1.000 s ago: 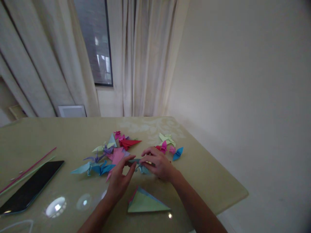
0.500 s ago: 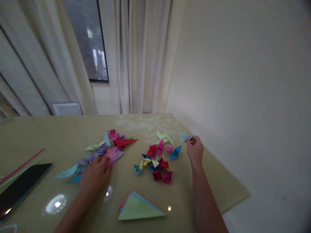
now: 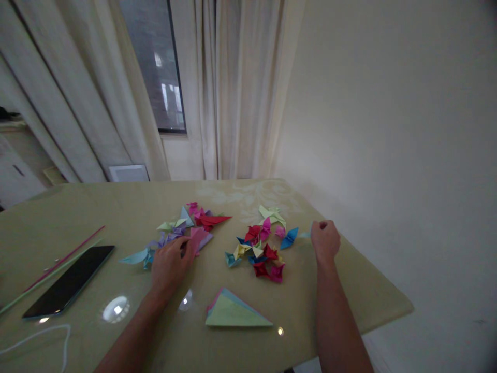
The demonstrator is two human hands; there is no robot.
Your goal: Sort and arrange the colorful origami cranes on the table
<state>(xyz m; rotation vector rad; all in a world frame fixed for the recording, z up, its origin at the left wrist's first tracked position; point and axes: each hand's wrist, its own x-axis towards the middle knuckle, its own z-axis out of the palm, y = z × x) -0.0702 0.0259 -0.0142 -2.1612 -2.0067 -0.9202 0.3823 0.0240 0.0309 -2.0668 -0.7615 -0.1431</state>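
Note:
Curled fingers of my left hand [image 3: 173, 263] rest at the near side of a pile of folded paper pieces. Their tips are by a pink origami piece [image 3: 199, 236]; what they pinch, if anything, is hidden. Next to that hand lie a light-blue origami piece [image 3: 135, 258] and purple ones [image 3: 165, 238], with a red pointed piece [image 3: 213, 221] beyond. My right hand [image 3: 326, 241] is closed near the table's right edge, on a light-blue origami piece [image 3: 305, 235] that mostly hides behind the fingers. Left of it sits a second cluster, with a blue piece [image 3: 289, 238] nearest.
A stack of folded paper triangles [image 3: 236, 312] lies at the front of the glossy table [image 3: 295, 290]. On the left are a black phone [image 3: 70, 282], a magenta stick [image 3: 68, 256], a pale green stick [image 3: 50, 273] and a white cable [image 3: 65, 344]. A wall borders the right side.
The view has swung left, shifting everything rightward. My left fingers have gone from lying flat to curled. My right hand's light-blue piece has come lower and is more covered by the fingers.

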